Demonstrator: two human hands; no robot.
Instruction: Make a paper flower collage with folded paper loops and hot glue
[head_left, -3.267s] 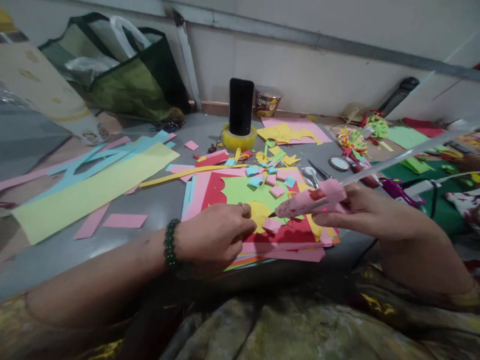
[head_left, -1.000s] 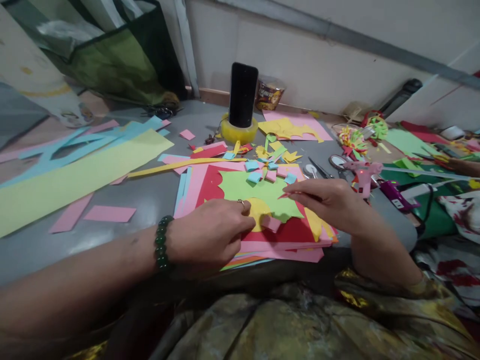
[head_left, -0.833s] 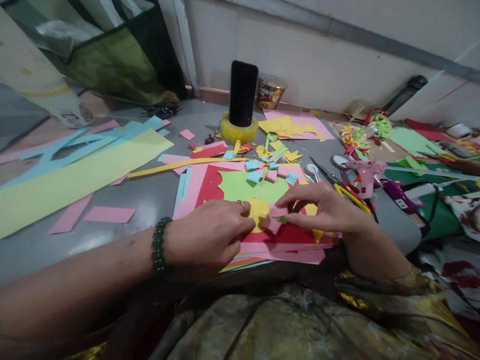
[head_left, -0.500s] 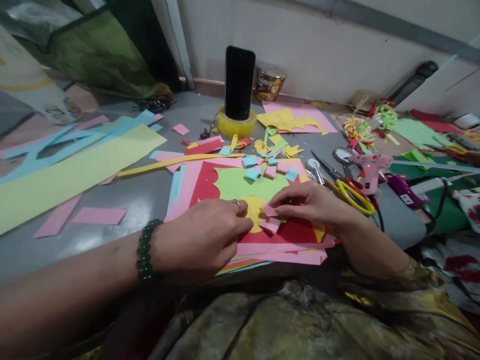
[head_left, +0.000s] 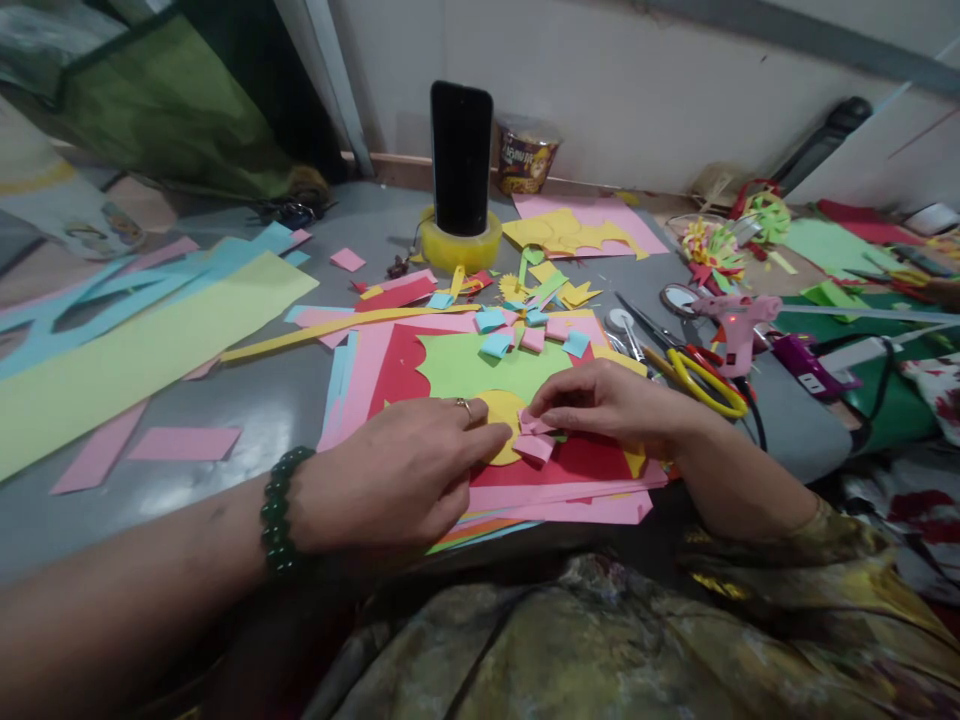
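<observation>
My left hand (head_left: 409,465), with a ring and a green bead bracelet, lies palm down with its fingertips on a yellow paper circle (head_left: 501,458). My right hand (head_left: 611,400) pinches a small pink paper piece (head_left: 534,424) at the circle's right edge. Another pink paper piece (head_left: 535,448) lies just below it. The circle rests on a light green scalloped paper shape (head_left: 480,365), itself over a red paper sheet (head_left: 394,375). Several small folded pink and blue pieces (head_left: 495,345) lie along the top edge of the green shape.
A phone (head_left: 460,160) stands in a tape roll (head_left: 459,240). On the right are yellow-handled scissors (head_left: 705,385) and a pink glue gun (head_left: 739,325) with its cord. Paper strips (head_left: 157,350) cover the left side. A snack cup (head_left: 525,160) stands by the wall.
The pinched pink piece has come down slightly at the circle's edge, close to the other pink piece. My left fingertips have slid a little right across the circle. The view has shifted slightly.
</observation>
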